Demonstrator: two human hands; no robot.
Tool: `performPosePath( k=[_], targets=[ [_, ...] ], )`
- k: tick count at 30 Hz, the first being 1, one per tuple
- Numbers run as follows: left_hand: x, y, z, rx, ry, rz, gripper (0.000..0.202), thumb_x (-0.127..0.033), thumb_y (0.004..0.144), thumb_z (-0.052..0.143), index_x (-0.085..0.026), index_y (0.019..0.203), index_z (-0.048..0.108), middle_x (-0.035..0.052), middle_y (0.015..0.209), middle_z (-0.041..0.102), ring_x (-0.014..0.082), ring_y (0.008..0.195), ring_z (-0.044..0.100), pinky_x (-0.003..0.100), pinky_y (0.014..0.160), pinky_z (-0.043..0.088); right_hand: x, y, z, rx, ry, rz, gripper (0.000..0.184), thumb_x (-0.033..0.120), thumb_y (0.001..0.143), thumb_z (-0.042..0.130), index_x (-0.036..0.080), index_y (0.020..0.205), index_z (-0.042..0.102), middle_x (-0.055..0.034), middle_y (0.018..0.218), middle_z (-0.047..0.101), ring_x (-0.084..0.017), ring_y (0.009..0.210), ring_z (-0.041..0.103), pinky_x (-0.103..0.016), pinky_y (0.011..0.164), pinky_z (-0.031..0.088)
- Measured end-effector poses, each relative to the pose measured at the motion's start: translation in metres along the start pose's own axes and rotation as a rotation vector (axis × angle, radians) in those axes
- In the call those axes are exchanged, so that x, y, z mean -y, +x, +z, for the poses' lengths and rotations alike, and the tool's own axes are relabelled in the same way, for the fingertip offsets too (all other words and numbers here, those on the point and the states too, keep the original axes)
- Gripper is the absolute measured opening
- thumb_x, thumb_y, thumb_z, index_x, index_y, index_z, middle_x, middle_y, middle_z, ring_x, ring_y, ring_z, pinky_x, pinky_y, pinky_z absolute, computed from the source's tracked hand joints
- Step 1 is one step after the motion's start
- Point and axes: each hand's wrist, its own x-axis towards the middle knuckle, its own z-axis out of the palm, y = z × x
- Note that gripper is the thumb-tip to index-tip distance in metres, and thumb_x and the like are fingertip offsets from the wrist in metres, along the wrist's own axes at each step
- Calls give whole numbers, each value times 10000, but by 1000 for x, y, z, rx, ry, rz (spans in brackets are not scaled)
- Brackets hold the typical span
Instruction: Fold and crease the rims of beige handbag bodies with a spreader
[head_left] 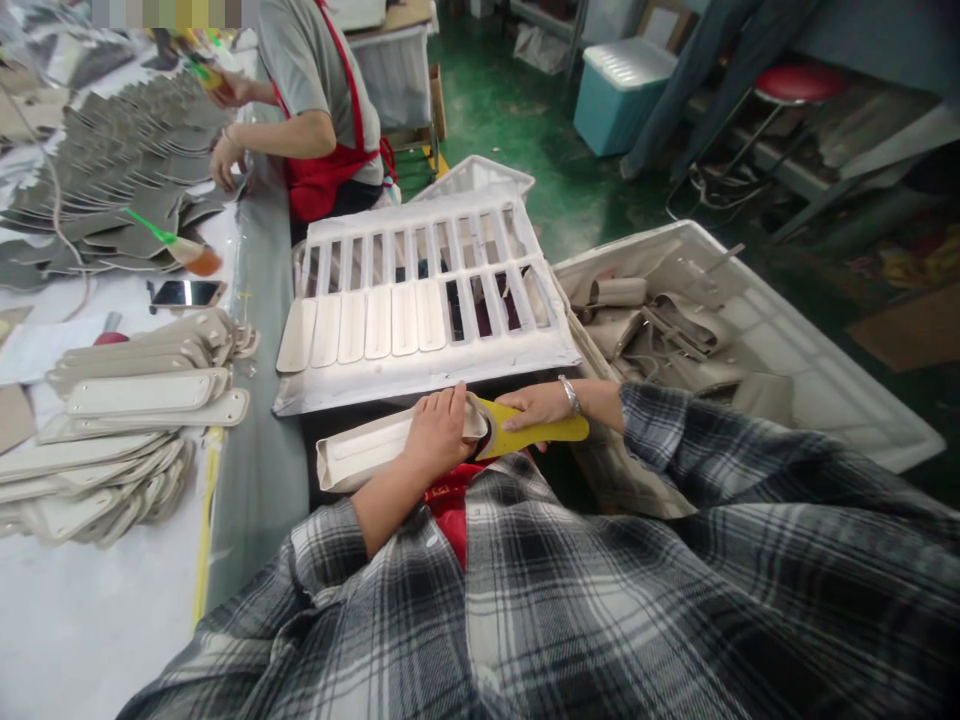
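My left hand [439, 430] is closed over a long beige leather strip [360, 452] that lies across my lap, gripping its right end. My right hand [541, 405], with a bracelet at the wrist, holds a flat yellow tool [551, 432] whose tip goes under the strip's end. Just beyond both hands stands a white slatted rack [420, 375] with several beige strips lying in its left slots.
On the table at left lie stacks of beige strips [142, 395], a phone [184, 293] and a glue bottle [191, 255]. A co-worker in a red apron [322, 110] works over grey pieces. A white crate [825, 390] with folded beige pieces stands at right.
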Motion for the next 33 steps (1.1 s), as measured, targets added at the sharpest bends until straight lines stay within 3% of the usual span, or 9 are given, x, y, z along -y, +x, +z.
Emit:
performPosePath(
  k=[6,13,18,23,27,29,33],
  targets=[
    [7,-1,3,-32,-41,38,910,-302,739,537,-68,1459,32,162,1158,514,293,1046,468,409,918,329,-3,16,3,206,130,24,392,457,835,575,146,1050,469,22,672,601,-92,482,549,-194,431,447],
    [15,-2,1,35,-75,73,1029,-189,681,584,-134,1460,-88,169,1242,482,302,1083,479,430,929,344,0,22,12,178,251,68,316,427,861,549,178,1005,417,47,607,589,-113,431,557,-227,423,476],
    [31,-7,-14,130,-187,172,1122,-407,636,706,-123,1459,-3,213,1391,373,335,1236,408,451,1018,317,14,23,31,-55,193,151,234,403,897,487,181,923,421,22,619,600,-119,444,573,-222,432,480],
    [32,-8,-24,145,-245,104,1095,-492,615,726,-65,1431,132,247,1384,391,341,1264,402,444,1041,318,26,30,56,-275,199,237,291,441,909,420,177,1031,408,-92,806,670,-158,504,613,-254,443,502],
    [26,-8,-24,149,-261,73,992,-493,650,697,-68,1411,224,236,1389,403,332,1273,406,428,1052,314,27,15,59,-263,303,280,259,423,894,456,178,977,456,-78,737,658,-173,505,608,-274,453,501],
    [28,-10,-25,160,-272,47,909,-500,695,653,-66,1398,274,226,1392,412,323,1276,408,414,1058,310,25,0,56,-333,425,222,247,421,893,466,178,936,485,-41,668,626,-146,480,572,-253,445,480],
    [39,-13,-22,179,-245,11,780,-517,760,570,-88,1371,346,192,1393,432,316,1262,427,415,1056,306,32,-10,50,-764,794,-78,237,406,882,483,193,979,522,32,637,535,-70,477,473,-192,492,453]
  ],
)
